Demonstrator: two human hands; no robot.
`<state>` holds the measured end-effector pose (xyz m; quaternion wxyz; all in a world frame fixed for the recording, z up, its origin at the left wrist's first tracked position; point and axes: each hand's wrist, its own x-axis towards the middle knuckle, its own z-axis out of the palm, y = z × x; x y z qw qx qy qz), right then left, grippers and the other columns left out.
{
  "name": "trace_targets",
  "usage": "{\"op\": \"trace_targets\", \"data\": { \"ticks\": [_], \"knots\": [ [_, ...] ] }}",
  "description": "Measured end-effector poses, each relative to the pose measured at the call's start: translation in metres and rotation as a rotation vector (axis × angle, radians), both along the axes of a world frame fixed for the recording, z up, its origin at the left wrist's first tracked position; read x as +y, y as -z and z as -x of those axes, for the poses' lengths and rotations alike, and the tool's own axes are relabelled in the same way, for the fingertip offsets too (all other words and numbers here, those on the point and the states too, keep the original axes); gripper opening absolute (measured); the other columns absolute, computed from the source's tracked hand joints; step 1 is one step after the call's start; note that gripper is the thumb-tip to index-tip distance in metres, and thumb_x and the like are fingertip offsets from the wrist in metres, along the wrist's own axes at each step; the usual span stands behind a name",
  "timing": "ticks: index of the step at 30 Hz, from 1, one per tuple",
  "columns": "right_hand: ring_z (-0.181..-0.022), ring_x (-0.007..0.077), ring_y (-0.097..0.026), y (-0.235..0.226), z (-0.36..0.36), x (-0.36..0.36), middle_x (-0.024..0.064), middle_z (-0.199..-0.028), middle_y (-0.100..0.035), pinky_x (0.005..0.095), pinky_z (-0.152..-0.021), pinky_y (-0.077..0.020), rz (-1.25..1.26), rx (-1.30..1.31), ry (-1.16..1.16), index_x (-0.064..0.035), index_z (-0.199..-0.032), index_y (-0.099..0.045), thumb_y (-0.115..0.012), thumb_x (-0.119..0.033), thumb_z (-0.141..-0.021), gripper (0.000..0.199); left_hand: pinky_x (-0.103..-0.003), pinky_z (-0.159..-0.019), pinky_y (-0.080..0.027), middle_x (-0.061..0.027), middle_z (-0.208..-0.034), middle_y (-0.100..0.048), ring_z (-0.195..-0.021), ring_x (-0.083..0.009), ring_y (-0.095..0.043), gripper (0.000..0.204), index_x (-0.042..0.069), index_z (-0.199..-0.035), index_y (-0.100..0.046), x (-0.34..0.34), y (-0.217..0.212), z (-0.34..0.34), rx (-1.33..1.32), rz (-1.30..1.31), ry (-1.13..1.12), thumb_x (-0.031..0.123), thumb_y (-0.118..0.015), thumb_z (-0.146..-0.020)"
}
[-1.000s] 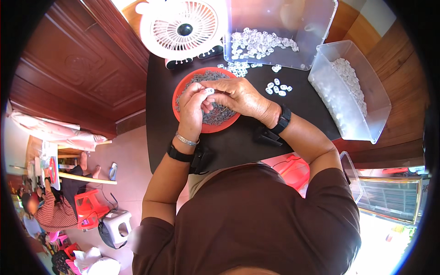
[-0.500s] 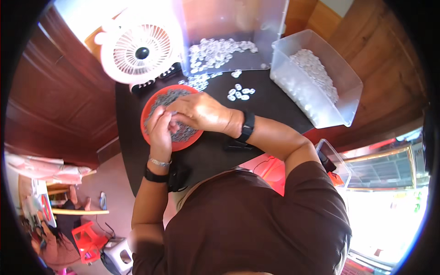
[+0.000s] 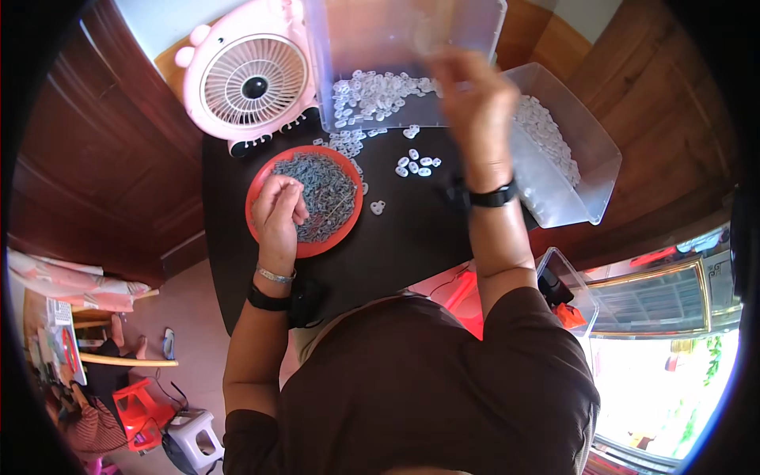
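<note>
My left hand (image 3: pixel 279 210) rests over the left side of an orange-red bowl (image 3: pixel 348 233), its fingers curled in; whatever they hold is hidden. The bowl is full of small grey screw-like pieces (image 3: pixel 317 190). My right hand (image 3: pixel 479 111) is raised in front of a clear plastic bin (image 3: pixel 412 39), blurred by motion, so I cannot make out its grip. Small white oval plastic pieces (image 3: pixel 376 93) lie heaped in that bin and spill toward the bowl. A small group of white pieces (image 3: pixel 414 167) sits on the dark table (image 3: pixel 396 245), with another white piece (image 3: pixel 378 207) beside the bowl.
A pink fan (image 3: pixel 255 87) stands behind the bowl at the left. At the right is a second clear bin (image 3: pixel 590 158) holding many white pieces. Red and white stools (image 3: pixel 142 412) stand on the floor at the lower left, near another person's feet.
My right hand has left my left hand over the bowl and swung up and right toward the bins. My left hand has stayed nearly in place.
</note>
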<state>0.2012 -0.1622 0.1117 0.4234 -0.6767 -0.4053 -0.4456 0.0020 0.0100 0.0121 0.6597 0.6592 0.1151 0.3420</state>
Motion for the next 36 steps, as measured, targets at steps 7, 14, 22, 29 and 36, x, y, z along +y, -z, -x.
{"op": "trace_targets", "data": {
  "ticks": [7,14,22,29,36],
  "knots": [
    [-0.085,0.0258,-0.061,-0.016,-0.042,-0.036,0.0064,-0.085,-0.066,0.0354,-0.077,-0.0491,-0.178,-0.146,0.376,-0.0066,-0.084,-0.068,-0.065,-0.010,-0.076,0.009,-0.019,-0.047,-0.033,0.0014,-0.059,-0.050,-0.051,-0.0042,-0.045,0.013,0.003,-0.080,-0.056,0.002,0.002,0.002,0.039,0.000,0.008,0.011,-0.051,-0.089],
    [-0.081,0.0344,-0.062,0.056,-0.061,0.022,0.0136,-0.083,-0.066,0.0450,-0.070,-0.0494,0.719,0.373,0.036,-0.0063,-0.080,-0.067,-0.057,-0.029,-0.077,0.025,-0.019,-0.047,-0.033,0.0012,-0.059,-0.050,-0.051,-0.0043,-0.044,0.014,0.003,-0.079,-0.057,0.004,0.004,0.000,0.059,-0.015,-0.010,0.012,-0.051,-0.088],
    [-0.079,0.0373,-0.061,0.098,-0.084,0.027,0.0184,-0.080,-0.064,0.0455,-0.070,-0.0480,1.070,0.484,-0.021,-0.0043,-0.074,-0.066,-0.065,-0.026,-0.066,0.023,-0.020,-0.048,-0.033,0.0011,-0.059,-0.049,-0.052,-0.0047,-0.043,0.015,0.002,-0.077,-0.056,0.001,0.005,0.001,0.087,-0.017,0.018,0.011,-0.051,-0.088],
    [-0.063,0.0214,-0.061,0.099,-0.072,0.035,0.0084,-0.066,-0.063,0.0333,-0.057,-0.0452,1.133,0.626,-0.487,-0.0050,-0.072,-0.064,-0.071,-0.023,-0.067,0.020,-0.019,-0.049,-0.034,0.0018,-0.065,-0.051,-0.055,-0.0051,-0.047,0.016,0.004,-0.079,-0.056,0.005,0.010,0.000,0.108,-0.047,0.053,0.013,-0.048,-0.089],
    [-0.063,0.0185,-0.061,0.092,-0.088,0.022,0.0080,-0.071,-0.065,0.0308,-0.057,-0.0465,0.868,0.726,-0.244,-0.0042,-0.082,-0.067,-0.065,-0.022,-0.073,0.020,-0.020,-0.050,-0.035,0.0003,-0.060,-0.049,-0.053,-0.0056,-0.044,0.014,0.002,-0.077,-0.055,0.001,0.005,0.000,0.115,-0.019,0.051,0.010,-0.050,-0.087]
  ]
}}
